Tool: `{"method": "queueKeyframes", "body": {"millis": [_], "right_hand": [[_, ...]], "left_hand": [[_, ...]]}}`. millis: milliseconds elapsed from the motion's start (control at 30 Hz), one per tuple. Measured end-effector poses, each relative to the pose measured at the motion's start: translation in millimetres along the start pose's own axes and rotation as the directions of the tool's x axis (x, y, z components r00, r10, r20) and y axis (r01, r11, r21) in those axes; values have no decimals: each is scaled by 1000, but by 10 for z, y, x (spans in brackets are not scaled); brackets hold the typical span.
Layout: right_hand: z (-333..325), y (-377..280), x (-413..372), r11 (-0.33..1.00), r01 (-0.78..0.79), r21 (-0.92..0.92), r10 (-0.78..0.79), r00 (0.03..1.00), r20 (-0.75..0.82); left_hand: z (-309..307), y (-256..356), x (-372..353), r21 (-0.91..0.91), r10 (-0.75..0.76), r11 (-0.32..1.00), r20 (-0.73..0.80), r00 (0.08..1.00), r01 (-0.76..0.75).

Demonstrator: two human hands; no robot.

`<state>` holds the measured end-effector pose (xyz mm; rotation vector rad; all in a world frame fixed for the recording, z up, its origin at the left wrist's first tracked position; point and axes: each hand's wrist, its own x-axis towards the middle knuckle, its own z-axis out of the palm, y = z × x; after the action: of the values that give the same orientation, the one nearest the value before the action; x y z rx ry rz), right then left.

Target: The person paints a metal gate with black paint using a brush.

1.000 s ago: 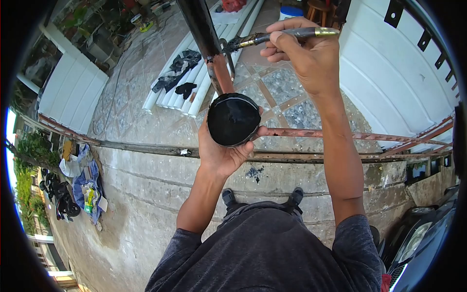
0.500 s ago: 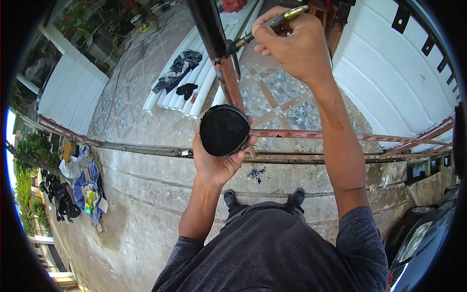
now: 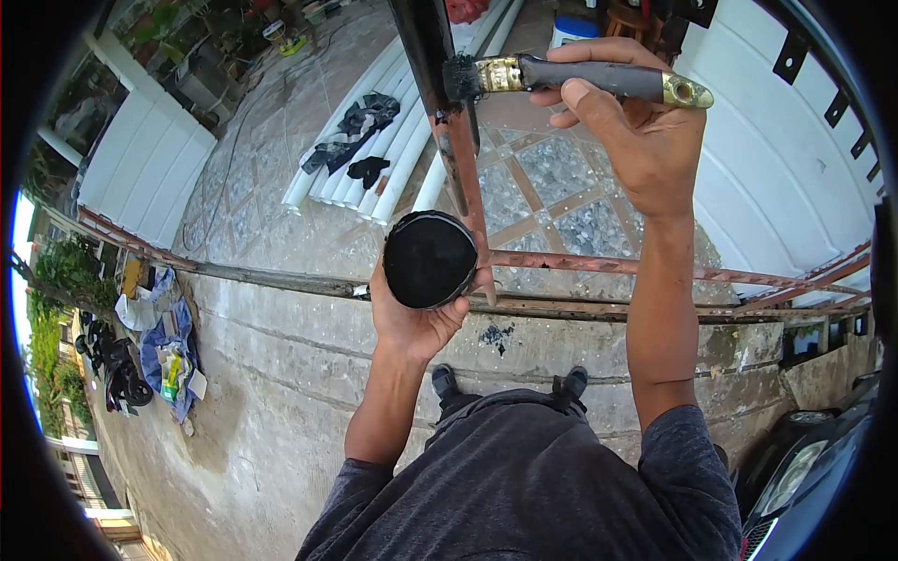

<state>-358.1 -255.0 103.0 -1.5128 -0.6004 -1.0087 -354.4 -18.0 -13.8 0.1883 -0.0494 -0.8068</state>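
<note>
My left hand (image 3: 416, 323) is wrapped round a small round container of black paint (image 3: 429, 260), its open top facing me. My right hand (image 3: 636, 140) grips a paintbrush (image 3: 589, 77) by its dark handle with a gold-coloured end. The brush's black, paint-soaked bristles (image 3: 461, 77) touch the side of an upright metal post (image 3: 428, 56). Glossy black covers the post's upper part, while its lower part (image 3: 465, 159) is reddish brown with dark streaks. The container hides the post's foot in part.
Behind the post, white pipes (image 3: 393, 154) lie on the tiled floor with black rags (image 3: 367, 117) on top. A reddish rail (image 3: 599, 264) runs low to the right. White panels (image 3: 758, 140) stand at right, a car (image 3: 795, 458) below them. Black spatters (image 3: 496, 335) mark the concrete.
The brush has turned from slanting to nearly level, and its bristles have moved slightly up the post. My right hand has shifted right and down. My left hand still holds the paint container.
</note>
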Motion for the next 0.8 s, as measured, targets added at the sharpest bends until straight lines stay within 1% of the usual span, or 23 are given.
{"method": "queueKeyframes", "body": {"millis": [33,100,133,167,200,233,300,333,433,467,533,633,700,733,800], "right_hand": [[-57,-69,54,994,14,-112,-1,993,114],[-144,-217,191,942,81,-326,37,940,340],[-135,-268,246,915,89,-394,88,908,410],[-119,-311,304,883,107,-458,140,870,473],[-97,-328,353,846,132,-517,195,825,530],[-68,-291,376,835,167,-524,188,808,558],[6,-105,384,814,237,-531,174,772,611],[56,-3,377,839,216,-499,129,813,568],[12,-64,559,823,316,-471,25,810,586],[-13,-141,625,834,321,-449,-3,817,577],[27,-319,730,898,246,-365,18,808,589],[178,-454,735,893,62,-446,240,773,588],[346,-518,797,811,104,-576,334,725,602],[346,-546,811,819,145,-555,261,768,585],[332,-597,851,822,233,-519,107,833,543]], "left_hand": [[-4,6,1,3,-3,1000,3,1000,3],[-12,1,-5,3,-1,1000,-6,1000,1],[-14,8,-12,5,1,1000,-8,1000,-1],[-62,29,-14,-14,-27,1000,31,999,28],[-138,56,-11,-32,-53,998,73,996,55],[-189,72,-11,-47,-77,995,113,991,83],[-223,67,-11,-58,-83,994,132,988,91],[-223,64,-9,-62,-86,993,141,986,95],[-214,58,-21,-65,-88,993,127,988,97],[-214,56,-24,-67,-85,993,122,989,94],[-211,53,-25,-71,-79,994,114,990,87],[-194,48,-26,-59,-77,995,101,992,84],[-38,-4,-40,10,-29,1000,-11,1000,29],[21,-21,-53,47,0,999,-66,998,3],[8,-20,-59,39,-15,999,-57,998,17]]}}
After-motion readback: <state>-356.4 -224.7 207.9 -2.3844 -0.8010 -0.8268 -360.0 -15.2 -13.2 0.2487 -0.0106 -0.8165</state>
